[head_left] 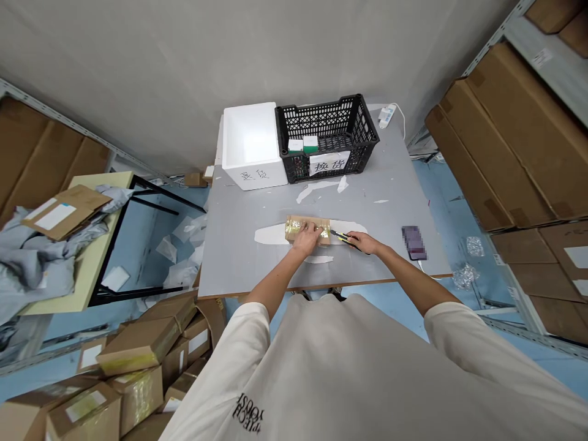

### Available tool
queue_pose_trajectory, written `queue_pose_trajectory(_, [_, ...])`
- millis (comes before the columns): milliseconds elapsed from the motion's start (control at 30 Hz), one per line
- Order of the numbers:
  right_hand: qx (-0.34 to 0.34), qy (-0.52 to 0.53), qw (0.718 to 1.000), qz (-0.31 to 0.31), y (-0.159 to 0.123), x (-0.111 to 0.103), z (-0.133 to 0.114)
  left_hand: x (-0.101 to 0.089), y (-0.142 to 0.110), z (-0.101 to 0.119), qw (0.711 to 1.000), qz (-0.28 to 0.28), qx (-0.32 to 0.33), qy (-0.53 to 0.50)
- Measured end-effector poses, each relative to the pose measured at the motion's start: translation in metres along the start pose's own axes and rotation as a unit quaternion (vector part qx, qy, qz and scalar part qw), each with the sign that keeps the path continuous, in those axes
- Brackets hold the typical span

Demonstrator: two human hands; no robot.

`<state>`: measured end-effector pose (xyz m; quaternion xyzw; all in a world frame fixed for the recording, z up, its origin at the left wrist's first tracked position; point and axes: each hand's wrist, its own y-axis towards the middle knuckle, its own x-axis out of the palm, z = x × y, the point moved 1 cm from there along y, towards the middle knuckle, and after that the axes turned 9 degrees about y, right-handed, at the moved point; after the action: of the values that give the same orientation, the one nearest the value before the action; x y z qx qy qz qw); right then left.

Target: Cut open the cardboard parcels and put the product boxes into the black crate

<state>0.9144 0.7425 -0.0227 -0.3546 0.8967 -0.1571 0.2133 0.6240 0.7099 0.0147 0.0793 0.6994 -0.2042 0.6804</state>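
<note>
Left hand (307,237): our fingers press, part-spread, on the parcel (293,228).
Right hand (362,241): our fingers close round the cutter (342,236).
Crate (362,157): twelve o'clock.

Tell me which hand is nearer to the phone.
Right. The right hand holds the box cutter to the left of the phone, not touching it; the left hand is farther left, on the small taped box.
</note>
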Motion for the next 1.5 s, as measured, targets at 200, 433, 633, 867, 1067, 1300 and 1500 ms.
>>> queue_pose_trajectory(200, [0.006,0.017,1.0,0.022,0.0,0.01,0.0,-0.001,-0.001,0.002,1.0,0.008,0.018,0.02])
queue_pose_trajectory(433, [0.016,0.039,0.999,0.032,0.007,0.016,0.0,-0.003,-0.001,0.003,0.999,0.0,0.02,0.029])
queue_pose_trajectory(633, [0.023,0.007,0.999,0.039,0.011,0.014,-0.012,-0.002,-0.001,0.003,0.999,-0.001,0.02,0.034])
queue_pose_trajectory(867, [0.03,0.017,0.998,0.044,0.005,0.021,-0.019,0.0,-0.003,0.003,0.999,-0.005,0.016,0.043])
queue_pose_trajectory(1067, [0.028,0.013,0.999,0.027,-0.008,0.018,-0.019,-0.002,0.001,0.003,0.999,-0.014,0.014,0.039])
queue_pose_trajectory(1300, [0.033,0.023,0.999,0.031,-0.018,0.023,-0.013,-0.002,0.001,0.004,1.0,-0.026,-0.013,0.002])
queue_pose_trajectory(1500, [0.038,0.039,0.998,0.037,-0.024,0.029,-0.007,-0.003,0.0,0.005,1.0,-0.028,-0.012,0.0])
